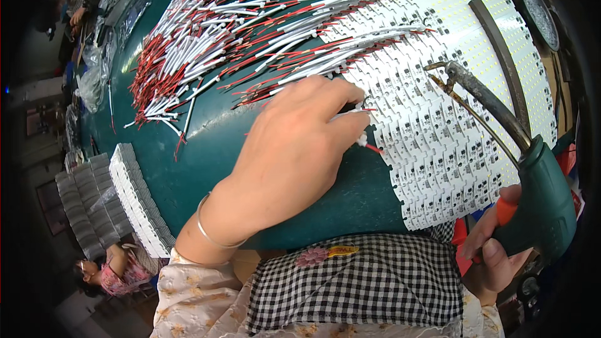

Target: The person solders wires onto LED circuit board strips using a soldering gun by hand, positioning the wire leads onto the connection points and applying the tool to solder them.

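My left hand (pixel 291 144) is closed in a pinch on a short white wire (pixel 361 140) with red ends, at the left edge of the overlapping white LED circuit boards (pixel 432 194). Its fingertips cover part of the wire. My right hand (pixel 491 253) grips a green soldering gun (pixel 546 197) by its handle, with fingers around the orange trigger. The gun's bent metal tip hangs over the boards, apart from the left fingers. Just beyond my left hand, several red-and-white wires (pixel 338 50) lie fanned out, their right ends over the boards.
A heap of red-and-white wires (pixel 188 56) covers the far left of the green table (pixel 213 169). A dark bar (pixel 504 62) lies across the boards, near a round metal dish (pixel 538 15). Stacked boards (pixel 141 200) stand left. Two other people sit at the left.
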`<state>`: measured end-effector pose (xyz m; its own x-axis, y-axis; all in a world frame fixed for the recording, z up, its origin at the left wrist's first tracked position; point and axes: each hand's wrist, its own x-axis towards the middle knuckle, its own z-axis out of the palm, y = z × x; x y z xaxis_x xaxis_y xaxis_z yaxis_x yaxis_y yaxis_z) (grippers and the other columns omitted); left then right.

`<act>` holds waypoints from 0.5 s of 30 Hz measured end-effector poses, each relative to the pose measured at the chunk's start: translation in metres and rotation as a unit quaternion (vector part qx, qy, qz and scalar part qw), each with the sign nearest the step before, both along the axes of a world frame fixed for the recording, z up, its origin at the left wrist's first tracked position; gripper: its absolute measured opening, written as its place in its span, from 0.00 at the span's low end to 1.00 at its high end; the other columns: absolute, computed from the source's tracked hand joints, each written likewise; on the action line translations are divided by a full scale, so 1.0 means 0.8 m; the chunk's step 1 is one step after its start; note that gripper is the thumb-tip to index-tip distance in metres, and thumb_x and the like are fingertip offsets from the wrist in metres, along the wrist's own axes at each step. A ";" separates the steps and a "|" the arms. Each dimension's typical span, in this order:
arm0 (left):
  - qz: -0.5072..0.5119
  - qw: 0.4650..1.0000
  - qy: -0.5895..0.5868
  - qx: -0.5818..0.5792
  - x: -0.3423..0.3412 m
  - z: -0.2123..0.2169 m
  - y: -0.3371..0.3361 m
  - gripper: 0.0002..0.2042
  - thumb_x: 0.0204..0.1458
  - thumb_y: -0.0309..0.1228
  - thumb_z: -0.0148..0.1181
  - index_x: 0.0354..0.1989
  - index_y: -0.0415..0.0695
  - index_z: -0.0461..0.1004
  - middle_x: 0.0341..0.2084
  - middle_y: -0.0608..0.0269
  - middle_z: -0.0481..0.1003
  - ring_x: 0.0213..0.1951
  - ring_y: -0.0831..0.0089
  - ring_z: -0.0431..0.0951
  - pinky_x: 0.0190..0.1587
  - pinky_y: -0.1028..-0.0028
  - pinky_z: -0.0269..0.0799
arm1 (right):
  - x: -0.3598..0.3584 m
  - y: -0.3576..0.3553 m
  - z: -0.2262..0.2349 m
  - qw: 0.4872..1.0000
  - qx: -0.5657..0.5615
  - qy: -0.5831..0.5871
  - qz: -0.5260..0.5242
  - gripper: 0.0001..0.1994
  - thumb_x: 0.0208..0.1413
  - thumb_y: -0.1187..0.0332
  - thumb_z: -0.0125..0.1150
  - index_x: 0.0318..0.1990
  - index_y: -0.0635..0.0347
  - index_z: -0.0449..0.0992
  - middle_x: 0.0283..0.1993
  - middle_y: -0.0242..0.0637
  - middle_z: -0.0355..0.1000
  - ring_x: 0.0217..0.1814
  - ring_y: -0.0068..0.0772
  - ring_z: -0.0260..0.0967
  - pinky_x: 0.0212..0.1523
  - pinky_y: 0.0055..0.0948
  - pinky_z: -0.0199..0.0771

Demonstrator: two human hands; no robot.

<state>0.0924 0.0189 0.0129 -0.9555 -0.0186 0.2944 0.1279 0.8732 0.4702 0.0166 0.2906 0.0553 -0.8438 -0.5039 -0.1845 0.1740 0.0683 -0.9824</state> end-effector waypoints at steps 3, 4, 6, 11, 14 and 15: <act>0.060 0.995 -0.068 0.034 -0.003 0.039 0.005 0.16 0.40 0.17 0.58 0.41 0.43 0.76 0.28 0.57 0.71 0.25 0.63 0.74 0.27 0.70 0.70 | -0.003 0.001 0.008 1.000 0.017 0.008 -0.005 0.34 0.48 0.64 0.64 0.56 0.74 0.51 0.22 0.35 0.63 0.16 0.25 0.64 0.14 0.20 0.64; 0.059 0.995 -0.068 0.034 -0.008 0.036 0.009 0.16 0.40 0.17 0.58 0.41 0.43 0.76 0.28 0.57 0.71 0.25 0.63 0.74 0.27 0.70 0.70 | -0.003 0.002 0.008 1.000 0.017 0.009 -0.007 0.34 0.48 0.64 0.64 0.56 0.74 0.51 0.22 0.35 0.63 0.16 0.25 0.64 0.14 0.20 0.64; 0.091 0.994 -0.050 0.028 -0.016 0.026 0.013 0.16 0.43 0.20 0.61 0.44 0.44 0.75 0.27 0.58 0.70 0.24 0.63 0.73 0.26 0.69 0.69 | -0.005 0.003 0.008 1.000 0.014 0.006 0.014 0.34 0.48 0.63 0.63 0.56 0.74 0.51 0.22 0.35 0.63 0.15 0.25 0.63 0.14 0.19 0.63; 0.093 0.994 -0.050 0.003 -0.012 -0.014 0.004 0.17 0.42 0.20 0.62 0.44 0.44 0.75 0.28 0.58 0.69 0.26 0.64 0.73 0.26 0.69 0.69 | -0.001 0.006 0.000 0.999 0.023 -0.012 0.022 0.34 0.47 0.64 0.64 0.55 0.75 0.53 0.22 0.35 0.63 0.14 0.24 0.62 0.14 0.19 0.64; 0.091 0.996 -0.005 0.006 -0.017 -0.022 0.007 0.18 0.40 0.18 0.63 0.44 0.43 0.75 0.28 0.59 0.69 0.26 0.66 0.73 0.27 0.70 0.70 | 0.003 0.003 0.001 0.999 0.023 -0.028 -0.006 0.33 0.45 0.65 0.66 0.54 0.75 0.55 0.22 0.36 0.63 0.14 0.23 0.62 0.14 0.19 0.64; 0.093 0.996 -0.004 0.009 -0.017 -0.024 0.009 0.19 0.39 0.17 0.63 0.44 0.42 0.75 0.28 0.59 0.70 0.27 0.66 0.73 0.27 0.70 0.70 | 0.003 0.002 0.000 0.999 0.023 -0.030 -0.017 0.33 0.44 0.65 0.66 0.53 0.75 0.56 0.23 0.36 0.63 0.14 0.23 0.61 0.14 0.19 0.65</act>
